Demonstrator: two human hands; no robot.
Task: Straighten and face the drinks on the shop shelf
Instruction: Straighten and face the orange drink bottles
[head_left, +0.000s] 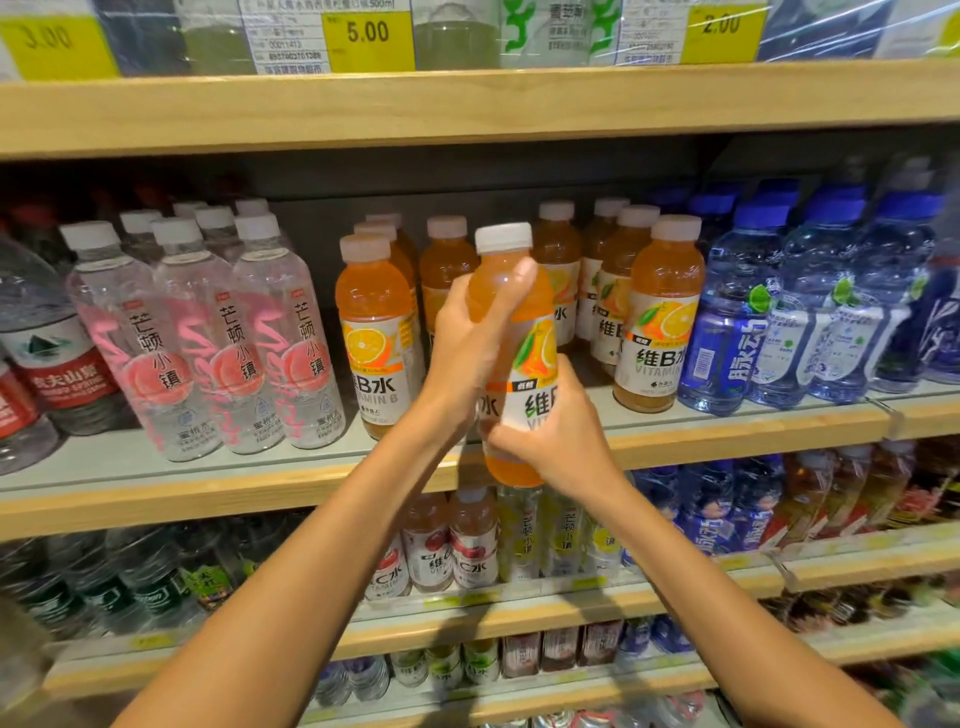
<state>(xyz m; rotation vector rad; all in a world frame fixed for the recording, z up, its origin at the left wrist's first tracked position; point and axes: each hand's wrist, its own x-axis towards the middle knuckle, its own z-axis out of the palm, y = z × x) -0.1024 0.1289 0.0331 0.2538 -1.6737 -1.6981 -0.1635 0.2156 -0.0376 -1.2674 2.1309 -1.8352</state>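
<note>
Gripping a tall plastic bottle of orange drink with a white cap (511, 358) in both hands, left hand (467, 338) wrapped tight round the top half with the thumb up by the neck, right hand (553, 439) curled tight round the bottom half. Holding it nearly straight up in the air, just in front of the light wooden shelf (234, 491), between a left orange bottle (376, 332) and a right orange bottle (657, 317) standing there. Further along, clear bottles with pink labels (208, 338) on the left and blue bottles (779, 312) on the right
</note>
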